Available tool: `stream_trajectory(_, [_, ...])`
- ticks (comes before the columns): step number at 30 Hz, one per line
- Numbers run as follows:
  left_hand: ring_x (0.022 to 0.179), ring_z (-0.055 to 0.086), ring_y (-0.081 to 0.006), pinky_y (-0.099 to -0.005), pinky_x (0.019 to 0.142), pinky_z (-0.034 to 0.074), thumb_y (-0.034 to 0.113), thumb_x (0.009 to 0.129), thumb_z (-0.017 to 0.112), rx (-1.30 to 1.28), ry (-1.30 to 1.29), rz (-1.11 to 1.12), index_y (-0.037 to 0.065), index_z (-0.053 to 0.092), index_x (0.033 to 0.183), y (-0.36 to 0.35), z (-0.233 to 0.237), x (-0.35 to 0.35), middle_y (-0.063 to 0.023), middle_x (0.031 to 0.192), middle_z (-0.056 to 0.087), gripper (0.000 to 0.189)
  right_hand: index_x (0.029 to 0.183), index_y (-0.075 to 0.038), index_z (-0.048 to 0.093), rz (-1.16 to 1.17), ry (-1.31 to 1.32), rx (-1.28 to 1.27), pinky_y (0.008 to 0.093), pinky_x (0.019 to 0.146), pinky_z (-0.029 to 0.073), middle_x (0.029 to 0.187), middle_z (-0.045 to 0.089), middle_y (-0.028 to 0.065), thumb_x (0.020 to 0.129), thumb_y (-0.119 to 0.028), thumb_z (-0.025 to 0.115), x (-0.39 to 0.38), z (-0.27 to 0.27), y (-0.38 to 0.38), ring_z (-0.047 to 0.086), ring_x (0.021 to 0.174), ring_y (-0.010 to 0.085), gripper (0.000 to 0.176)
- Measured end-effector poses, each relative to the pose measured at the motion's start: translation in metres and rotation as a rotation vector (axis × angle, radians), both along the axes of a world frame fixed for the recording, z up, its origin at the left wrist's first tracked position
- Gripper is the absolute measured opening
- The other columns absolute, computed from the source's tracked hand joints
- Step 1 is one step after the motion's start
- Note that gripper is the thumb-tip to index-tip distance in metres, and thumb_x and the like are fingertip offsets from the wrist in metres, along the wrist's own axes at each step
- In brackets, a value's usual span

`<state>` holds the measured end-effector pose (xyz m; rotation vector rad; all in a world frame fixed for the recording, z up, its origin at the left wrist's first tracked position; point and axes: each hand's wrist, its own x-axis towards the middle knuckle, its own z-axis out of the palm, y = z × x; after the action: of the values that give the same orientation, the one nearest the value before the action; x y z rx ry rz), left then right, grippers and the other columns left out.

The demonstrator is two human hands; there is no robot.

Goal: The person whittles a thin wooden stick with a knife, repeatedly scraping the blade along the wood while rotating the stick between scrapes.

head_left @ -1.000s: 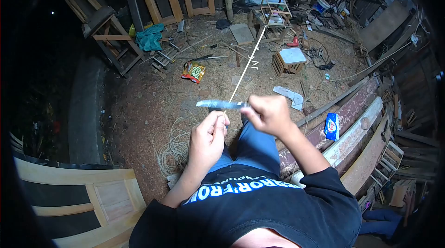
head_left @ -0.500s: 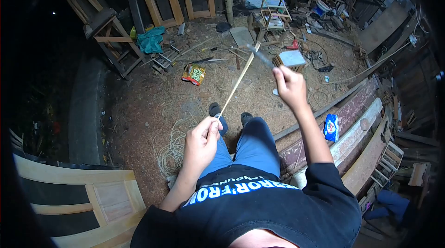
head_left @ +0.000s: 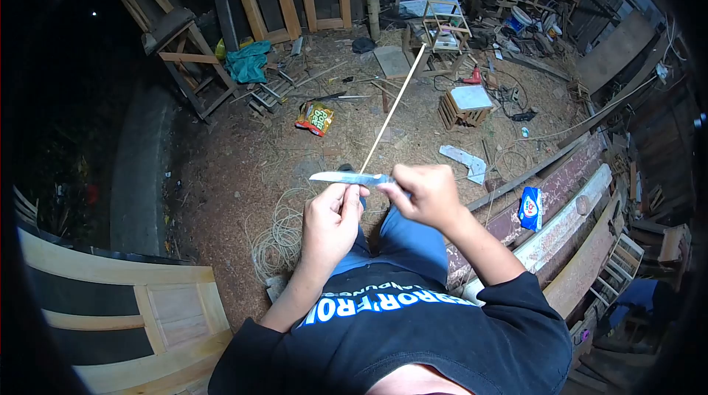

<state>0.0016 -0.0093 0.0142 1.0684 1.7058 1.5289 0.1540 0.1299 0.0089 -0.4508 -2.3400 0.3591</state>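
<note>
My left hand [head_left: 333, 219] pinches the near end of a long, thin bamboo strip [head_left: 395, 110], which slants up and away to the right. My right hand [head_left: 426, 194] is closed round the handle of a knife [head_left: 344, 177]. Its blade points left and lies across the strip, right above my left fingertips. The knife's handle is mostly hidden in my fist.
A loop of pale cord [head_left: 279, 236] lies on the ground by my feet. Ahead are a snack bag [head_left: 315, 119], a small slatted stool [head_left: 464, 106] and a red power tool [head_left: 472, 76]. Planks [head_left: 564, 207] with a blue packet [head_left: 530, 208] flank my right; a wooden door panel [head_left: 177, 317] stands left.
My right hand has brought the knife down and toward me along the strip, from near its far end to just above my left fingers. My left hand keeps its pinch.
</note>
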Motion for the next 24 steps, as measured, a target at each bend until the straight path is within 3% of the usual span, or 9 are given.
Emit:
stream_trajectory(1, [0.06,0.05,-0.0029,-0.0216,0.055,0.037,0.01,0.11,0.054,0.01,0.005,-0.009,-0.001,0.068,0.099,-0.001,0.001,-0.002,0.0029,0.067,0.055,0.022,0.068,-0.009,0.054,-0.069,0.048,-0.023,0.0408,0.046,0.042,0.055,0.053,0.0113,0.092,-0.026,0.078,0.0,-0.003,0.009,0.057,0.047,0.0302,0.038])
stream_trajectory(3, [0.06,0.05,-0.0032,-0.022,0.054,0.037,0.009,0.11,0.055,0.023,0.004,-0.036,-0.002,0.069,0.099,-0.002,0.0,-0.002,0.0024,0.068,0.056,0.021,0.069,-0.012,0.056,-0.245,0.041,-0.069,0.0402,0.046,0.046,0.057,0.057,0.0092,0.093,-0.038,0.077,0.005,-0.001,0.028,0.062,0.05,0.0288,0.042])
stream_trajectory(8, [0.061,0.049,-0.0025,-0.0219,0.055,0.036,0.008,0.109,0.057,0.013,0.046,-0.026,-0.002,0.068,0.097,-0.004,0.003,0.001,0.0035,0.068,0.055,0.019,0.068,-0.012,0.055,-0.01,-0.026,0.039,0.0393,0.045,0.045,0.055,0.056,0.0097,0.092,-0.041,0.078,0.006,0.0,0.005,0.06,0.048,0.0284,0.043])
stream_trajectory(11, [0.061,0.047,-0.0024,-0.0219,0.054,0.035,0.008,0.109,0.058,0.031,0.017,-0.047,-0.002,0.068,0.097,-0.005,0.002,0.001,0.0039,0.069,0.054,0.019,0.069,-0.011,0.056,-0.314,0.052,-0.067,0.0395,0.046,0.045,0.055,0.056,0.0105,0.094,-0.034,0.077,0.015,0.003,0.039,0.059,0.047,0.03,0.04])
stream_trajectory(12, [0.062,0.046,-0.0021,-0.0216,0.055,0.033,0.009,0.109,0.057,0.045,0.015,-0.067,-0.001,0.067,0.096,-0.006,0.001,0.003,0.0045,0.069,0.054,0.019,0.067,-0.007,0.055,-0.255,0.097,-0.063,0.0394,0.047,0.044,0.057,0.053,0.0127,0.094,-0.022,0.076,0.014,0.003,0.033,0.058,0.047,0.0286,0.037])
stream_trajectory(13, [0.061,0.046,-0.0019,-0.0216,0.055,0.033,0.009,0.109,0.057,0.031,0.002,-0.072,-0.001,0.067,0.096,-0.007,0.001,0.004,0.0046,0.069,0.053,0.019,0.067,-0.008,0.054,-0.079,0.112,-0.023,0.0395,0.047,0.043,0.056,0.053,0.0118,0.093,-0.023,0.076,0.012,-0.005,0.025,0.057,0.047,0.0282,0.038])
stream_trajectory(15, [0.061,0.045,-0.0017,-0.0215,0.055,0.033,0.009,0.109,0.057,-0.001,-0.02,-0.088,0.0,0.066,0.096,-0.008,0.001,0.005,0.0047,0.07,0.053,0.019,0.068,-0.012,0.056,0.002,-0.073,0.064,0.0391,0.047,0.045,0.056,0.057,0.0097,0.093,-0.033,0.077,0.015,0.004,0.002,0.06,0.048,0.029,0.039])
stream_trajectory(19, [0.061,0.043,-0.0019,-0.0212,0.055,0.032,0.011,0.111,0.055,-0.004,-0.045,-0.127,0.001,0.065,0.096,-0.005,0.005,-0.001,0.0048,0.07,0.051,0.02,0.068,-0.011,0.056,-0.205,0.059,-0.024,0.0411,0.047,0.045,0.056,0.056,0.0105,0.093,-0.036,0.078,0.02,-0.001,0.046,0.06,0.049,0.0299,0.041])
stream_trajectory(24, [0.062,0.043,-0.0013,-0.0205,0.056,0.031,0.012,0.111,0.053,0.033,-0.078,-0.19,0.002,0.063,0.095,-0.008,0.002,0.007,0.0056,0.07,0.049,0.022,0.067,-0.011,0.053,-0.049,0.02,0.067,0.0389,0.046,0.045,0.057,0.056,0.01,0.095,-0.033,0.076,0.019,0.005,0.025,0.06,0.049,0.028,0.043])
